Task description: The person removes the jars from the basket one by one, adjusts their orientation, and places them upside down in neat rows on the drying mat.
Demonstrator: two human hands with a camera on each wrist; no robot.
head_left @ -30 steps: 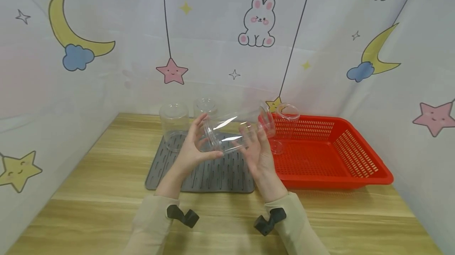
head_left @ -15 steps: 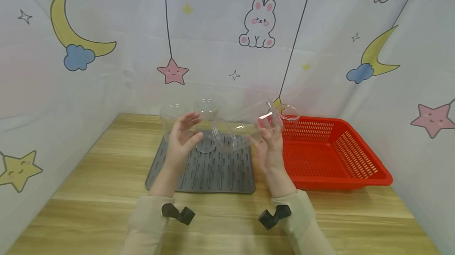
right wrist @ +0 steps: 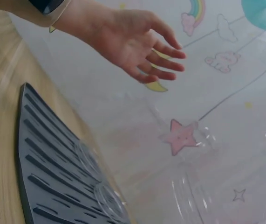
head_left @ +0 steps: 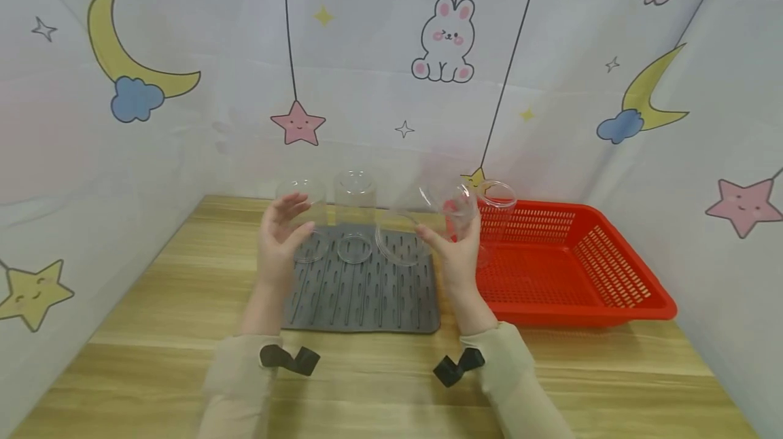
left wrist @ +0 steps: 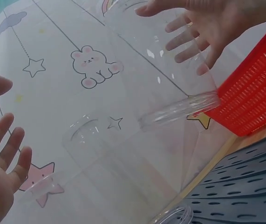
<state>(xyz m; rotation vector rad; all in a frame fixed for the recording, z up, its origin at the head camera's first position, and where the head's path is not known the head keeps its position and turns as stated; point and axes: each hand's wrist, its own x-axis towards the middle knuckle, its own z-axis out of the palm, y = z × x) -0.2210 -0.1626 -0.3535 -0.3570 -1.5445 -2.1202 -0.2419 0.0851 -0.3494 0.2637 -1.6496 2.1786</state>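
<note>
While your right hand (head_left: 460,249) curls its fingers around a clear plastic jar (head_left: 422,225), the jar leans over with its wide mouth pointing down and to the left, just above the grey mat (head_left: 367,296). Your left hand (head_left: 278,238) is spread wide with straight fingers and holds nothing. It floats in front of another clear jar (head_left: 301,211) that stands upside down on the mat. A third clear jar (head_left: 355,204) stands upside down just beside that one, near the back of the mat. One more clear jar (head_left: 497,204) stands in the red basket (head_left: 587,269), which sits on the wooden table (head_left: 153,330) touching the mat's right edge.
</note>
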